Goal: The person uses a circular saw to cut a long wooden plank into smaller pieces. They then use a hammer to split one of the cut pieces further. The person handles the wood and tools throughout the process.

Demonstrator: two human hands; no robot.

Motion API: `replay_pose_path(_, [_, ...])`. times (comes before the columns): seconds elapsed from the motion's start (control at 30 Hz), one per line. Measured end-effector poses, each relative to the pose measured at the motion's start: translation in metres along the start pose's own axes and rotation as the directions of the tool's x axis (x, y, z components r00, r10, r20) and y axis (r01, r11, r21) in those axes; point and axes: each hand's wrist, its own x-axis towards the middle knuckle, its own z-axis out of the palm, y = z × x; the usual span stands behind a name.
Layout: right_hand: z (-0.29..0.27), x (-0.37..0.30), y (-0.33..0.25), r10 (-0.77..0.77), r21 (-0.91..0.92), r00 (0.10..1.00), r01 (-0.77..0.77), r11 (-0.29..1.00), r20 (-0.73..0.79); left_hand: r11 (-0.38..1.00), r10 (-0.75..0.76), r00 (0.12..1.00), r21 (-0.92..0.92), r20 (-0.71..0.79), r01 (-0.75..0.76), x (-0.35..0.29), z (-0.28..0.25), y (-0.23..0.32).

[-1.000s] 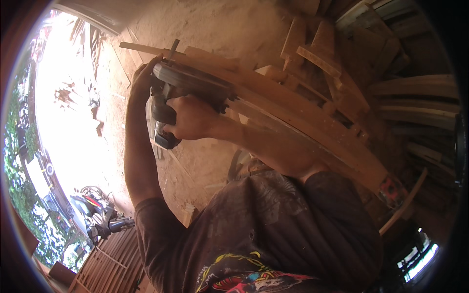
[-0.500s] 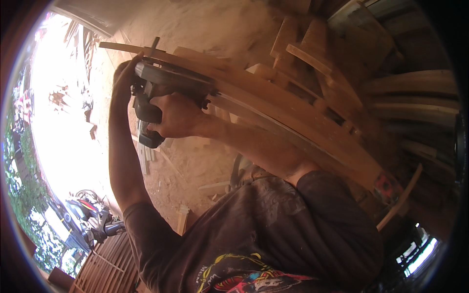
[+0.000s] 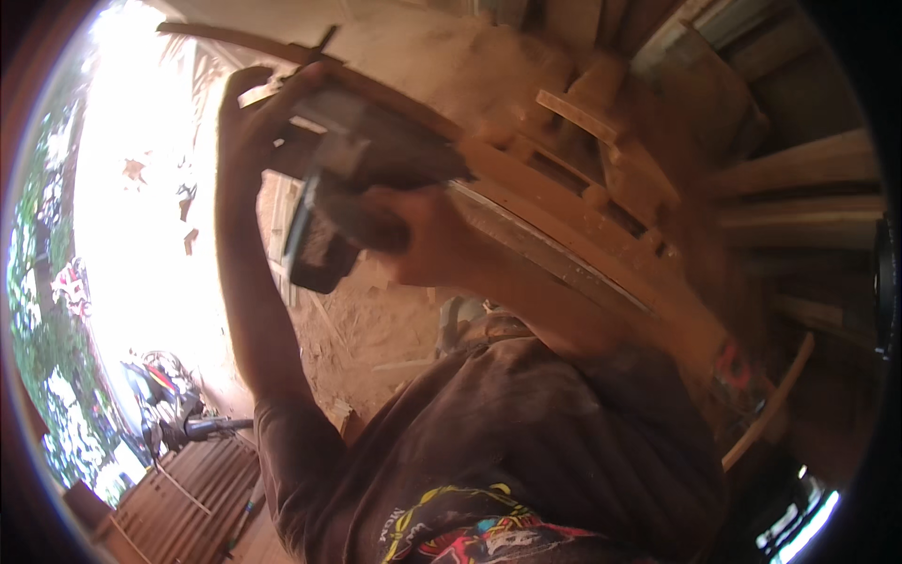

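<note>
My right hand (image 3: 427, 233) is wrapped round the rear handle of a dark cordless circular saw (image 3: 362, 141), above its bulky battery. The saw lies against a long brown wooden beam (image 3: 554, 211) that slants from upper left to lower right. At the saw's front end, my left hand (image 3: 258, 103) curls its fingers, partly blurred, beside a thin dark rod (image 3: 322, 45). A narrow wooden strip (image 3: 211, 34) sticks out beyond that hand. The blade is hidden.
Wooden offcuts and frame pieces (image 3: 583, 117) lie behind the beam. Stacked boards (image 3: 799, 179) stand at the right. Sawdust covers the floor (image 3: 343, 329). A parked motorbike (image 3: 174, 409) and slatted wood (image 3: 188, 498) are at lower left.
The saw and my right hand have shifted rightward in the view, and the saw looks more tilted. My left hand and the strip's end appear higher; the view itself has also moved.
</note>
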Motion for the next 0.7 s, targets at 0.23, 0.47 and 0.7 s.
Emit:
replay_pose_path(0.23, [-0.14,-0.062,-0.084,0.103,-0.058,0.991,-0.109,0.992,-0.088,0.982,0.172,0.98,-0.1,0.096,-0.162,-0.05,0.087,0.04])
replay_pose_path(0.47, [-0.234,-0.173,-0.153,0.431,0.002,0.797,-0.475,0.88,-0.423,0.869,0.277,0.914,0.329,0.295,-0.37,-0.123,0.194,-0.069])
replay_pose_path(0.7, [-0.292,-0.235,-0.165,0.406,0.075,0.704,-0.451,0.889,-0.583,0.46,0.284,0.515,0.357,0.808,-0.813,-0.14,0.258,-0.103])
